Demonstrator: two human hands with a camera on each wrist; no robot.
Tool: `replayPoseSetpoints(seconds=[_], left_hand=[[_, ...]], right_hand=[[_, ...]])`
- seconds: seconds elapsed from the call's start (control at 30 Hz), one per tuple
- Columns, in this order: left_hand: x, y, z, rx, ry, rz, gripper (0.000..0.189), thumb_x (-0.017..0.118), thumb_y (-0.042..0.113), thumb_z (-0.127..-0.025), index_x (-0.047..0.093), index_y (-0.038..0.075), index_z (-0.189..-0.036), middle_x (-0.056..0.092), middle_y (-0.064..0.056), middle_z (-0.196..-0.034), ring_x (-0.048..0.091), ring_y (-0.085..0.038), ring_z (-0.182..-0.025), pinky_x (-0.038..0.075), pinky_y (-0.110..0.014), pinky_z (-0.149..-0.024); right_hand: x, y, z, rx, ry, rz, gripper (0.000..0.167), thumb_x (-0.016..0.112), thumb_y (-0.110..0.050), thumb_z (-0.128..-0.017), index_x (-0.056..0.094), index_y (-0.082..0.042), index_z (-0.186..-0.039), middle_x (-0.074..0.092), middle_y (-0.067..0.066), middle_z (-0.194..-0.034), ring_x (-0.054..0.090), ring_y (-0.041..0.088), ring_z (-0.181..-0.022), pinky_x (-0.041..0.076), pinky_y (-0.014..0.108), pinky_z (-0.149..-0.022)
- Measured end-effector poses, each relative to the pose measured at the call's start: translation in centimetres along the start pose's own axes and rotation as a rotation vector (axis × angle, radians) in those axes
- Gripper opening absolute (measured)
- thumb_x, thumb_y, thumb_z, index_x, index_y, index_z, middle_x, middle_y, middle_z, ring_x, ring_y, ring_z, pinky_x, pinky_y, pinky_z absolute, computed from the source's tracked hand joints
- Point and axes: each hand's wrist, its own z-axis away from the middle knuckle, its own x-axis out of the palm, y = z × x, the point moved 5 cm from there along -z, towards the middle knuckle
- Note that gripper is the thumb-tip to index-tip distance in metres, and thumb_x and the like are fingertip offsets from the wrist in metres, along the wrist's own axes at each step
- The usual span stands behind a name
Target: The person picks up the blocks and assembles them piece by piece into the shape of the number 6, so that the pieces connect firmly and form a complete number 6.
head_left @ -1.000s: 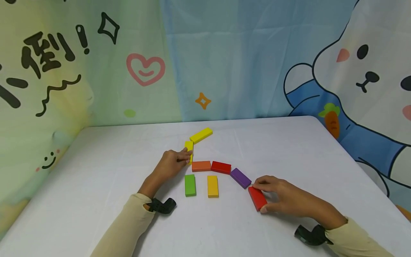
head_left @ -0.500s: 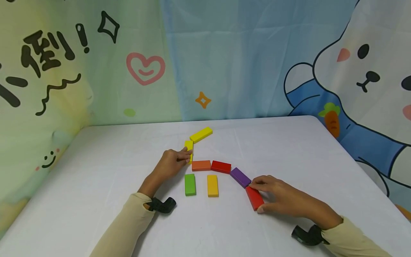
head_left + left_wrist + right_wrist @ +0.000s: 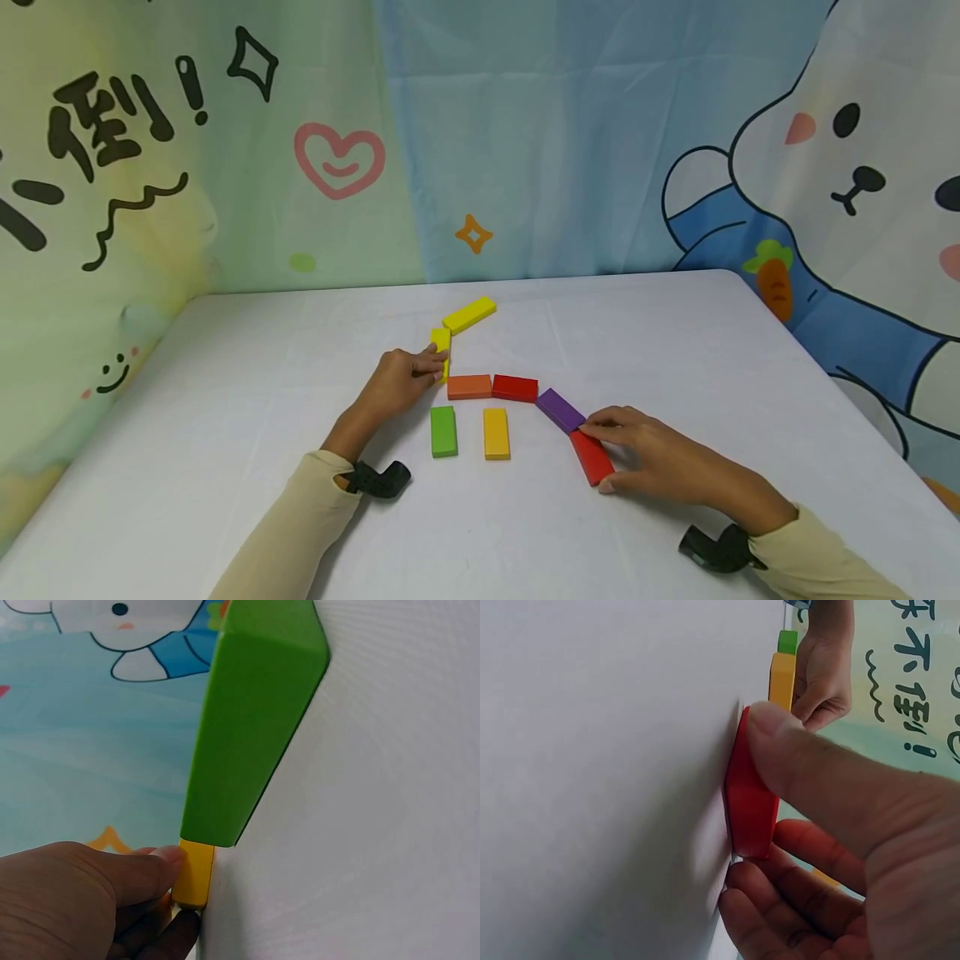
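Note:
My left hand (image 3: pixel 403 380) pinches a yellow block (image 3: pixel 441 337), its thumb at one end of the yellow block (image 3: pixel 195 874) in the left wrist view. My right hand (image 3: pixel 651 457) grips the ends of a red block (image 3: pixel 592 458) between thumb and fingers; in the right wrist view the red block (image 3: pixel 751 799) lies flat on the white surface. The red block's far end meets a purple block (image 3: pixel 560 410). From there, a second red block (image 3: pixel 515 388) and an orange block (image 3: pixel 469 387) carry the line leftward to the held yellow one.
Another yellow block (image 3: pixel 469 315) lies slanted beyond the left hand, end to end with the held one. Nearer the person, a green block (image 3: pixel 443 432) and an amber block (image 3: pixel 496 433) lie side by side on the white table (image 3: pixel 247 375). A printed cloth hangs behind.
The right hand has slid the red block slightly left and away from the person, up against the purple block, which has shifted a little. The left hand stays in place.

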Motion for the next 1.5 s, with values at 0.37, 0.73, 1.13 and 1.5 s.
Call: replayPoseSetpoints(seconds=[0.37,0.73,1.13,1.5], left_hand=[[0.1,0.2,-0.1,0.032,-0.011,-0.036,0.023,0.068,-0.003,-0.089,0.069,-0.004,-0.112,0.065,-0.008,-0.121,0.049,-0.022,-0.128,0.039,-0.039,-0.105],[-0.4,0.6,0.0,0.077,0.023,-0.070,0.022,0.069,-0.001,-0.089,0.071,-0.005,-0.111,0.065,-0.010,-0.122,0.054,-0.023,-0.124,0.042,-0.040,-0.102],[-2.0,2.3,1.3,0.052,0.104,-0.068,0.017,0.069,0.006,-0.091,0.075,-0.001,-0.104,0.071,-0.009,-0.098,0.065,-0.020,-0.086,0.056,-0.030,-0.073],[-1.0,2.0,3.6,-0.109,-0.139,-0.103,0.041,0.077,0.029,-0.085,0.072,0.001,-0.115,0.067,-0.003,-0.100,0.053,-0.016,-0.074,0.049,-0.027,-0.058]], right_hand=[[-0.2,0.5,0.1,0.040,-0.034,-0.044,0.071,0.082,-0.044,-0.076,0.060,-0.010,-0.135,0.052,0.005,-0.132,0.050,0.028,-0.121,0.050,0.045,-0.093],[-1.1,0.6,0.3,0.017,0.038,-0.088,0.060,0.075,-0.041,-0.084,0.061,-0.010,-0.133,0.054,0.004,-0.129,0.052,0.027,-0.119,0.052,0.041,-0.089],[-2.0,-0.8,-0.5,-0.044,0.141,-0.140,0.050,0.069,-0.037,-0.090,0.063,-0.007,-0.130,0.059,0.006,-0.125,0.059,0.026,-0.112,0.054,0.040,-0.086],[-1.5,-3.5,-3.5,-0.054,0.133,-0.239,0.058,0.075,-0.041,-0.085,0.062,-0.007,-0.130,0.061,0.006,-0.119,0.058,0.022,-0.102,0.055,0.035,-0.084]])
